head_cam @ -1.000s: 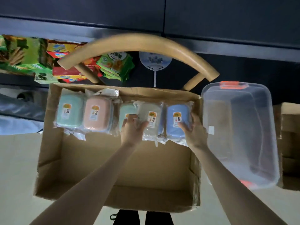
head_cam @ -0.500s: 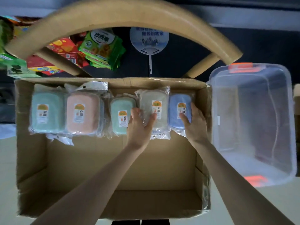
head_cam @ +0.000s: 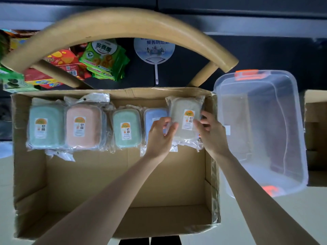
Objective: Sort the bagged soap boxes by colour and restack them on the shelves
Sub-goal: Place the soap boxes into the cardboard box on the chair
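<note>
Your left hand point(head_cam: 161, 133): fingers curled, with thumb and fingertips pinching the left edge of the beige soap box's bag. The forearm reaches in over the carton from its near side.
Your right hand point(head_cam: 210, 131): fingers bent and gripping the right edge of the same bag, close to the carton's right wall.
Beige soap box point(head_cam: 184, 119): bagged, label facing you, held between both hands at the right end of the row. Its left edge overlaps the blue one. You cannot tell whether it rests on anything beneath.
Blue soap box point(head_cam: 154, 119): bagged, just left of the beige one and partly hidden behind your left hand.
Middle green soap box point(head_cam: 126, 128): bagged, label up, between the blue and the pink.
Pink soap box point(head_cam: 83, 125): bagged, second from the left, with a loose bag flap above it.
Left green soap box point(head_cam: 46, 126): bagged, at the left end, its wrapper touching the pink one's.
Cardboard carton point(head_cam: 123, 174): open-topped, with all five boxes lined along its far wall.
Clear plastic tub point(head_cam: 286, 138): just beside the carton's right wall, with an orange latch point(head_cam: 252, 75) on its far rim.
Wooden chair back point(head_cam: 123, 27): a curved rail arching beyond the carton.
Green snack packets point(head_cam: 104, 59): stacked behind the rail, beside the red snack boxes point(head_cam: 60, 66).
Hand fan point(head_cam: 154, 50): round and white, handle pointing towards you.
Second carton point(head_cam: 316, 129): at the right edge, past the tub.
</note>
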A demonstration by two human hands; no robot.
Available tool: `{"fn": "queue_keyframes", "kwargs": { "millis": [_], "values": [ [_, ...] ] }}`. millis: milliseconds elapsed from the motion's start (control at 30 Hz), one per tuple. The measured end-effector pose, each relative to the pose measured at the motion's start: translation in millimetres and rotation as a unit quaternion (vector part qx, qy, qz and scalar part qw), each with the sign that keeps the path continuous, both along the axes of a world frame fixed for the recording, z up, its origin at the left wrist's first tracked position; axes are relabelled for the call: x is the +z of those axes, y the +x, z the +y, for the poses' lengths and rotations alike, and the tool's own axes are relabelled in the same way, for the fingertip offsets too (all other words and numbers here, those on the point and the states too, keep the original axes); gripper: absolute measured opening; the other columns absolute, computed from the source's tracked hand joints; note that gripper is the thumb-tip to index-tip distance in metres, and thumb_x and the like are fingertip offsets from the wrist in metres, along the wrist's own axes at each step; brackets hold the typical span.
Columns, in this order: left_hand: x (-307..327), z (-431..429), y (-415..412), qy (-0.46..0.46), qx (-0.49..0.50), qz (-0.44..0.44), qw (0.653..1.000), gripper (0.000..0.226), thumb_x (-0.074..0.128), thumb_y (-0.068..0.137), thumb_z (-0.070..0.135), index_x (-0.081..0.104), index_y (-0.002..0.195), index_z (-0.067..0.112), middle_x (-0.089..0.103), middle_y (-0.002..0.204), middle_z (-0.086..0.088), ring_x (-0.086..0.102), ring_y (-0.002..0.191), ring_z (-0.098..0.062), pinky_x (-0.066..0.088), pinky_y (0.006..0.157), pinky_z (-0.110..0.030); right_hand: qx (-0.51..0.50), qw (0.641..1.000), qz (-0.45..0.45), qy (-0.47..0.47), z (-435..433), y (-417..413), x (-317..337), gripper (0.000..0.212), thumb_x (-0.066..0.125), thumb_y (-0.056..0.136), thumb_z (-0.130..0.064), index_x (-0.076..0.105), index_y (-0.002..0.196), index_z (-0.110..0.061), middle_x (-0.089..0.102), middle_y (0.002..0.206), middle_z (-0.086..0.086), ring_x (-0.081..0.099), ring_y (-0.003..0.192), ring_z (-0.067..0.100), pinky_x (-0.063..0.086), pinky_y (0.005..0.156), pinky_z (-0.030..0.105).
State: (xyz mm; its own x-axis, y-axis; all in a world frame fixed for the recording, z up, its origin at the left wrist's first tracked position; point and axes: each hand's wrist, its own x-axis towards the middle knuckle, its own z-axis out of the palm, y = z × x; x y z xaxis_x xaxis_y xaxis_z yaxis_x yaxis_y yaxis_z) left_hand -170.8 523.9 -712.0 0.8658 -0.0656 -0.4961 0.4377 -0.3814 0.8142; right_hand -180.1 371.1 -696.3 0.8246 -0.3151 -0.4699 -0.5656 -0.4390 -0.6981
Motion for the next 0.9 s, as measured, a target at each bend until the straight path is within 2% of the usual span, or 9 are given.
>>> {"fn": "queue_keyframes", "kwargs": {
  "millis": [100, 133, 233, 333, 500, 567, 633, 767, 900],
  "values": [
    [1, -2, 5, -0.001, -0.077, -0.009, 0.997, 0.021, 0.054, 0.096, 0.014, 0.064, 0.112, 0.006, 0.066, 0.102, -0.004, 0.062, 0.099, -0.02, 0.038, 0.075, -0.003, 0.046, 0.99, -0.03, -0.131, -11, 2, 2, 0.018, 0.057, 0.095, -0.015, 0.066, 0.108, -0.006, 0.068, 0.101, 0.01, 0.065, 0.084, 0.026, 0.052, 0.074, 0.033],
    [2, -1, 7, 0.007, -0.108, 0.007, 0.994, 0.024, 0.053, 0.096, 0.012, 0.063, 0.117, 0.007, 0.066, 0.107, -0.007, 0.062, 0.099, -0.019, 0.037, 0.072, -0.001, 0.076, 0.983, -0.021, -0.166, -13, 2, 3, 0.016, 0.055, 0.096, -0.014, 0.065, 0.105, -0.006, 0.067, 0.098, 0.011, 0.064, 0.086, 0.029, 0.052, 0.076, 0.035],
    [5, 3, 11, 0.045, -0.2, 0.07, 0.976, 0.036, 0.05, 0.098, 0.018, 0.052, 0.134, 0.013, 0.058, 0.13, -0.007, 0.057, 0.115, -0.019, 0.039, 0.08, -0.012, 0.155, 0.966, 0.061, -0.198, -11, 3, 11, 0.026, 0.052, 0.098, -0.015, 0.056, 0.124, -0.011, 0.061, 0.112, 0.013, 0.06, 0.102, 0.034, 0.051, 0.088, 0.044],
    [24, 11, 16, 0.111, -0.273, 0.073, 0.953, 0.046, 0.05, 0.097, 0.024, 0.041, 0.142, 0.017, 0.046, 0.144, -0.009, 0.046, 0.128, -0.023, 0.035, 0.093, -0.022, 0.159, 0.961, 0.121, -0.192, -9, 6, 33, 0.043, 0.055, 0.095, -0.017, 0.047, 0.137, -0.014, 0.05, 0.128, 0.015, 0.052, 0.116, 0.035, 0.047, 0.095, 0.044],
    [102, 14, 36, 0.211, -0.396, -0.043, 0.893, 0.055, 0.054, 0.095, 0.028, 0.037, 0.145, 0.015, 0.045, 0.145, -0.008, 0.043, 0.131, -0.025, 0.034, 0.107, -0.036, 0.185, 0.96, 0.125, -0.169, -19, 5, 99, 0.05, 0.059, 0.092, -0.02, 0.044, 0.139, -0.013, 0.033, 0.144, 0.013, 0.041, 0.129, 0.034, 0.038, 0.102, 0.038],
    [147, 7, 45, 0.246, -0.428, -0.101, 0.864, 0.054, 0.055, 0.094, 0.03, 0.039, 0.144, 0.016, 0.049, 0.14, -0.009, 0.044, 0.129, -0.027, 0.037, 0.105, -0.043, 0.191, 0.96, 0.109, -0.172, -28, 6, 137, 0.05, 0.059, 0.092, -0.021, 0.044, 0.139, -0.014, 0.031, 0.146, 0.013, 0.037, 0.133, 0.033, 0.035, 0.105, 0.039],
    [196, -6, 53, 0.287, -0.452, -0.16, 0.829, 0.053, 0.054, 0.093, 0.033, 0.042, 0.141, 0.018, 0.052, 0.131, -0.009, 0.045, 0.124, -0.028, 0.04, 0.1, -0.043, 0.201, 0.958, 0.086, -0.186, -41, 6, 179, 0.048, 0.059, 0.092, -0.023, 0.045, 0.137, -0.013, 0.032, 0.146, 0.011, 0.036, 0.134, 0.031, 0.034, 0.108, 0.039],
    [300, -44, 59, 0.332, -0.456, -0.266, 0.782, 0.044, 0.054, 0.091, 0.035, 0.05, 0.133, 0.021, 0.051, 0.131, -0.006, 0.045, 0.122, -0.027, 0.04, 0.098, -0.041, 0.188, 0.954, 0.026, -0.234, -79, 1, 275, 0.048, 0.06, 0.091, -0.023, 0.047, 0.138, -0.016, 0.038, 0.141, 0.008, 0.043, 0.129, 0.028, 0.037, 0.106, 0.038],
    [396, -90, 44, 0.357, -0.44, -0.342, 0.749, 0.054, 0.055, 0.091, 0.039, 0.04, 0.141, 0.022, 0.048, 0.134, -0.007, 0.042, 0.124, -0.028, 0.036, 0.1, -0.043, 0.156, 0.95, -0.038, -0.268, -130, -19, 371, 0.051, 0.062, 0.09, -0.024, 0.047, 0.138, -0.015, 0.038, 0.141, 0.008, 0.044, 0.128, 0.03, 0.04, 0.104, 0.04]
  ]
}}
